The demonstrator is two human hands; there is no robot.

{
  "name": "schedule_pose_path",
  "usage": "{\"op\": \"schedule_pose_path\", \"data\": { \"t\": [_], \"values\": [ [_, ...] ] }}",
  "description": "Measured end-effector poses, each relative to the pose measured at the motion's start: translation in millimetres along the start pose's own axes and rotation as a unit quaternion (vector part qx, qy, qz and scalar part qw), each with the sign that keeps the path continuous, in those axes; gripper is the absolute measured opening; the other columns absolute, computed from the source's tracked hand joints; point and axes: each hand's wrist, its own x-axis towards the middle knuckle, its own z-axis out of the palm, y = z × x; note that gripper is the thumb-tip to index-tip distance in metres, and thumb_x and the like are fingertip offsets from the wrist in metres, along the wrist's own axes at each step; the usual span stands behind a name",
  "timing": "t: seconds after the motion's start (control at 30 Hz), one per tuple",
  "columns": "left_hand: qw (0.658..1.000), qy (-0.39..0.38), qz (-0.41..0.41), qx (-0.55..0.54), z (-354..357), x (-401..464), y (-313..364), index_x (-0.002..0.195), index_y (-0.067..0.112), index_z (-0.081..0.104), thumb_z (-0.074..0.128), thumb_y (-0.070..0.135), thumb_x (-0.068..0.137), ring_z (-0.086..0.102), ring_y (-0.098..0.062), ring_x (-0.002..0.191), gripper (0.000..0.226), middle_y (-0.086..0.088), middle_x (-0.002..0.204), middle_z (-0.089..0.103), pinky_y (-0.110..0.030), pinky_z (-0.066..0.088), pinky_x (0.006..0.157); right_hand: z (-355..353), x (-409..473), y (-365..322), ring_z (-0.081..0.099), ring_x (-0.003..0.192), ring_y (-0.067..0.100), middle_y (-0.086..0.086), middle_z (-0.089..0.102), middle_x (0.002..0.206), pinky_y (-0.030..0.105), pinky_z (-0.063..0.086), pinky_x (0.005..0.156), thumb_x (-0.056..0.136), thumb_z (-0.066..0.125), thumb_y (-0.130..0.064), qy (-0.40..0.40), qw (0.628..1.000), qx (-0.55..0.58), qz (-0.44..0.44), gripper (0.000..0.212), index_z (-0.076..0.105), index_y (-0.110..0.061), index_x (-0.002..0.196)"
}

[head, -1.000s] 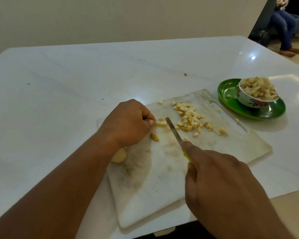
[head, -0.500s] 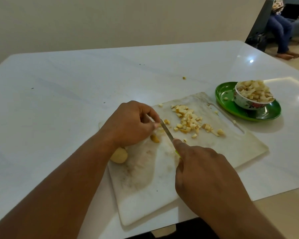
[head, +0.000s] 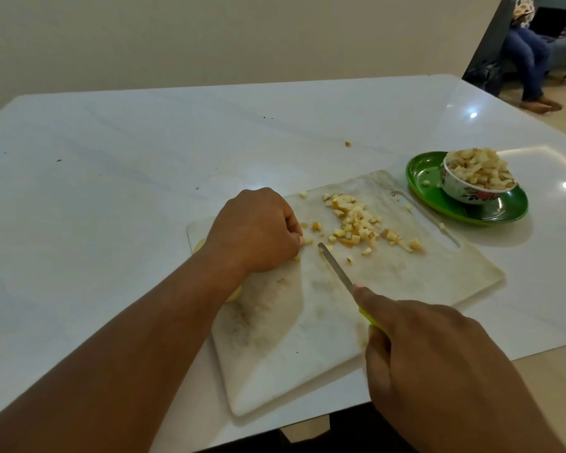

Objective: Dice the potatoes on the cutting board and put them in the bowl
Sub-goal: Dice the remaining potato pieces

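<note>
A white cutting board [head: 324, 354] lies on the table in front of me. A heap of diced potato [head: 356, 223] sits on its far half. My left hand [head: 258, 233] is curled on the board's left part, its fingertips holding a small potato strip [head: 307, 241]. My right hand [head: 438, 364] grips a knife [head: 337, 273] with a yellow-green handle; the blade tip lies on the board just right of the left fingertips. A floral bowl [head: 471, 191] heaped with potato cubes stands at the right. A yellowish potato piece [head: 234, 294] shows under my left forearm.
The bowl stands on a green plate [head: 438, 207] just beyond the board's right corner. One stray cube [head: 348, 144] lies on the white table [head: 111, 191] behind the board. A seated person's legs [head: 530, 60] show at the far right, off the table.
The knife has drawn back from against my left fingertips, its tip now a little to their right. My right hand moved toward me. A few more small cut bits lie by the fingers.
</note>
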Motion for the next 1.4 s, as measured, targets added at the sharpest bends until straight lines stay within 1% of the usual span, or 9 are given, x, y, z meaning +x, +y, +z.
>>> {"op": "schedule_pose_path", "data": {
  "t": [0.2,0.37,0.5,0.7,0.83,0.93,1.0,1.23,1.4],
  "values": [
    [0.998,-0.019,-0.005,-0.061,-2.5,-0.5,-7.1,0.084,0.034,0.081,0.078,0.035,0.088,0.067,-0.001,0.077,0.006,0.018,0.076,0.072,-0.029,0.059,0.074,13.2,10.3,-10.2,0.056,0.085,0.010,-0.011,0.057,0.097,0.022,0.043,0.071,0.097,0.038,-0.031,0.031,0.999,0.021,-0.001,0.062,0.019,-0.037,0.155],
    [0.999,-0.013,-0.004,-0.040,-1.8,-0.2,-5.5,0.079,0.034,0.081,0.082,0.035,0.083,0.065,-0.001,0.075,0.004,0.018,0.073,0.071,-0.027,0.058,0.072,19.8,19.0,-11.6,0.056,0.085,0.008,-0.010,0.060,0.102,0.021,0.044,0.070,0.095,0.040,-0.028,0.022,0.999,0.028,-0.005,0.065,0.020,-0.033,0.156],
    [0.999,0.003,0.007,-0.031,1.2,-0.1,-5.0,0.078,0.032,0.081,0.081,0.034,0.083,0.065,-0.003,0.073,0.005,0.018,0.070,0.069,-0.026,0.057,0.070,9.6,22.8,-6.2,0.055,0.080,0.010,-0.011,0.053,0.087,0.022,0.045,0.067,0.093,0.042,-0.026,0.007,1.000,0.007,-0.004,0.066,0.022,-0.036,0.155],
    [0.995,-0.043,0.015,-0.085,-4.6,0.4,-13.5,0.089,0.035,0.082,0.075,0.031,0.091,0.066,0.001,0.076,0.008,0.022,0.076,0.071,-0.024,0.056,0.072,0.5,23.0,-3.9,0.058,0.089,0.009,-0.015,0.067,0.103,0.018,0.044,0.076,0.093,0.046,-0.026,0.045,0.998,0.047,0.013,0.055,0.042,-0.038,0.146],
    [0.989,-0.018,0.035,-0.143,-5.1,-1.1,-17.7,0.093,0.035,0.081,0.084,0.040,0.082,0.066,0.005,0.070,0.013,0.024,0.072,0.070,-0.019,0.052,0.068,0.4,21.9,-8.3,0.059,0.096,0.009,-0.017,0.067,0.111,0.021,0.048,0.084,0.091,0.048,-0.025,0.053,0.993,0.102,0.009,0.050,0.049,-0.038,0.139],
    [0.986,0.002,0.039,-0.164,-1.7,-1.0,-15.8,0.088,0.036,0.082,0.086,0.041,0.080,0.066,0.005,0.071,0.010,0.025,0.071,0.071,-0.023,0.055,0.069,-0.9,21.0,-5.5,0.056,0.083,0.001,-0.024,0.064,0.095,0.011,0.040,0.066,0.091,0.050,-0.027,0.069,0.986,0.152,0.012,0.048,0.052,-0.041,0.137],
    [0.981,0.007,0.030,-0.189,-0.9,0.1,-15.0,0.082,0.035,0.082,0.086,0.039,0.080,0.067,0.003,0.072,0.006,0.021,0.072,0.073,-0.028,0.058,0.073,0.4,20.0,-3.4,0.053,0.068,-0.001,-0.023,0.060,0.079,0.011,0.034,0.055,0.091,0.052,-0.026,0.060,0.982,0.181,0.022,0.045,0.055,-0.041,0.133],
    [0.980,0.002,0.025,-0.198,-1.4,0.5,-16.8,0.078,0.033,0.082,0.089,0.032,0.079,0.070,0.003,0.075,0.007,0.020,0.074,0.074,-0.026,0.058,0.075,0.5,22.1,4.9,0.056,0.052,0.006,-0.011,0.065,0.070,0.016,0.043,0.048,0.095,0.058,-0.022,0.052,0.954,0.285,0.075,0.045,0.056,-0.044,0.134],
    [0.987,0.032,0.026,-0.155,-8.6,-2.0,-15.3,0.082,0.034,0.081,0.081,0.029,0.086,0.068,0.003,0.071,0.006,0.019,0.070,0.073,-0.020,0.054,0.068,-3.5,19.9,-0.8,0.052,0.056,0.003,-0.018,0.053,0.067,0.014,0.036,0.049,0.092,0.054,-0.025,0.071,0.975,0.200,0.071,0.048,0.053,-0.043,0.137]
  ]
}}
